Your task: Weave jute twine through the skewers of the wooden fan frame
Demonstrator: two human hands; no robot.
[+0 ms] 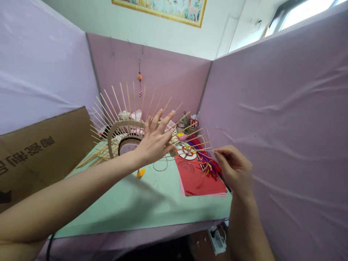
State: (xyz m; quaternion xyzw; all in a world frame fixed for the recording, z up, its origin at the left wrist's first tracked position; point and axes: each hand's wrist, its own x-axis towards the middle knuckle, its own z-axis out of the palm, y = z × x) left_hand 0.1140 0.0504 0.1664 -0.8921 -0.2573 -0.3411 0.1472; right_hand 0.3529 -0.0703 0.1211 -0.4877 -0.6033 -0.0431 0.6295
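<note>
A round woven frame (110,139) stands upright on the table, with thin wooden sticks fanning outward from its rim. My left hand (153,141) is at the frame's right side with its fingers spread among the sticks; whether it touches the weave is unclear. Farther right, my right hand (235,165) is closed in a pinch on a thin pale cord (212,150) near the tips of the lower sticks. Where this cord meets the frame is hard to make out. Below the left hand, a loop of cord (160,170) hangs down toward the table.
On the green tabletop (122,210) are red paper sheets (199,177), colourful fuzzy stems (213,166), a white disc (187,156), and a small orange item (140,173). Loose sticks (94,157) lie left, near a cardboard sheet (46,156). Purple cloth partitions (285,119) enclose the table.
</note>
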